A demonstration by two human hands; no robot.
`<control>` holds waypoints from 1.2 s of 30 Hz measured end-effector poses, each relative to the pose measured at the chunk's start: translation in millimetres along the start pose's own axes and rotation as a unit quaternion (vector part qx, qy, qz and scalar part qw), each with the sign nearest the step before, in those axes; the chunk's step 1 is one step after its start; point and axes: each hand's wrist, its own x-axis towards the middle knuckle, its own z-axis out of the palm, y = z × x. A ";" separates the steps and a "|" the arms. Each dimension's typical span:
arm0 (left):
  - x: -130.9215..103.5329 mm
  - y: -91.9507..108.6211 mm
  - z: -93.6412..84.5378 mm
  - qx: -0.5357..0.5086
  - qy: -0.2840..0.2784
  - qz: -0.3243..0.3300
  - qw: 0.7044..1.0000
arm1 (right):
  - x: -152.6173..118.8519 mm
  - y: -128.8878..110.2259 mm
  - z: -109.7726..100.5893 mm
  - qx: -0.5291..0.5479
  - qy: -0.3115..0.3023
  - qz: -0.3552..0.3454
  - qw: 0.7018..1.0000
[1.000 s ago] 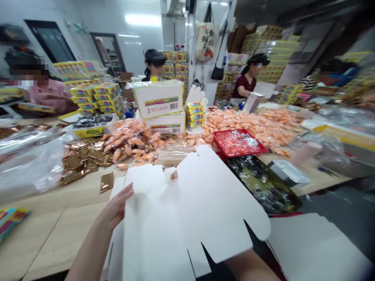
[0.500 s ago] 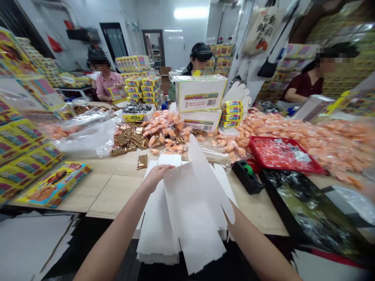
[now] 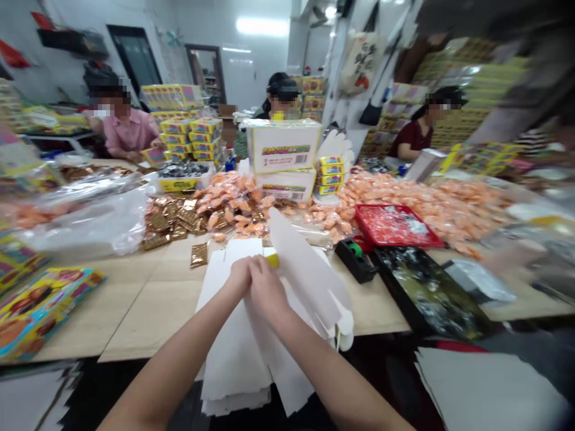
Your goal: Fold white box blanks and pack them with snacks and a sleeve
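My left hand (image 3: 241, 273) and my right hand (image 3: 268, 288) meet at the upper left corner of a white carton blank (image 3: 305, 278), partly folded up. Both hands have their fingers closed on its edge; the fingertips are largely hidden. A small yellow patch (image 3: 272, 258) shows just beyond the right fingers. The blank's tall curved flap stands up to the right of my hands. Beneath lies a stack of flat white carton blanks (image 3: 229, 353), its near end jutting over the table edge.
A black tape dispenser (image 3: 357, 260) stands right of the blanks, near a red tray (image 3: 398, 226). Orange wrapped pieces (image 3: 242, 203) and gold packets (image 3: 168, 218) are heaped behind. White printed boxes (image 3: 283, 149) are stacked at the back. Several people sit around the table.
My right hand has come from under the right side of the blank to its upper left corner, beside my left hand. The camera view has swung right.
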 end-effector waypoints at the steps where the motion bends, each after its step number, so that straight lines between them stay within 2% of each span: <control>1: -1.8 -1.6 -0.6 0.014 0.006 0.007 1.000 | 21.0 8.8 22.3 -0.043 -0.030 0.064 0.997; 3: -3.9 -7.1 -2.4 0.044 0.019 0.027 0.998 | 54.0 33.1 46.8 -0.069 -0.032 0.084 0.994; 6: -1.5 -13.7 -3.2 0.075 0.028 0.061 0.995 | 66.3 61.6 48.7 -0.087 -0.012 0.055 0.995; 8: -0.3 -11.8 -0.2 0.082 0.035 0.070 0.994 | 59.4 69.2 44.5 -0.091 -0.006 0.026 0.996; 12: -0.9 0.8 6.3 0.071 0.054 0.040 0.995 | 51.9 75.1 43.1 -0.077 -0.008 -0.017 0.997; 14: 2.2 -0.5 1.5 0.055 0.050 0.027 0.997 | 54.0 75.9 44.8 -0.059 -0.018 -0.020 0.998; 16: 1.9 -12.6 -10.8 0.032 0.037 0.026 0.998 | 50.8 73.4 45.0 -0.052 -0.033 -0.022 0.998; 18: -13.5 -29.6 -24.1 0.003 0.048 0.020 0.999 | 33.6 69.2 41.2 -0.076 -0.040 -0.022 0.996; 20: -48.8 -39.6 -26.8 -0.043 0.088 0.036 0.994 | 1.5 67.2 34.8 -0.117 -0.048 -0.007 0.992; 21: -71.5 -39.4 -21.4 -0.071 0.117 0.060 0.989 | -17.5 67.4 32.1 -0.128 -0.061 0.013 0.990; 22: -95.1 -35.7 -11.5 -0.097 0.117 0.124 0.981 | -36.3 68.0 30.0 -0.134 -0.084 0.037 0.987; 24: -136.9 -21.0 17.2 -0.076 0.081 0.241 0.964 | -68.4 68.3 26.1 -0.130 -0.119 0.073 0.982; 26: -162.7 -4.0 47.3 -0.048 0.101 0.263 0.958 | -90.6 65.6 15.6 -0.108 -0.145 0.093 0.979; 27: -168.6 3.0 60.0 -0.057 0.128 0.241 0.960 | -98.9 63.7 5.1 -0.089 -0.160 0.096 0.978; 29: -168.7 11.8 79.4 -0.111 0.196 0.157 0.962 | -112.7 61.5 -27.7 -0.012 -0.219 0.075 0.973; 31: -160.2 14.1 91.4 -0.149 0.245 0.079 0.955 | -123.5 65.4 -69.0 0.086 -0.324 0.053 0.940; 32: -155.2 13.7 95.0 -0.147 0.252 0.071 0.954 | -126.6 70.0 -87.9 0.114 -0.368 0.066 0.921; 33: -151.1 12.9 97.2 -0.129 0.248 0.088 0.956 | -127.3 75.8 -102.6 0.120 -0.382 0.096 0.911; 34: -148.3 12.0 97.8 -0.104 0.235 0.120 0.959 | -125.3 82.2 -111.5 0.107 -0.363 0.141 0.915; 36: -148.9 11.4 95.4 -0.052 0.195 0.190 0.961 | -114.4 93.3 -108.9 0.076 -0.258 0.213 0.939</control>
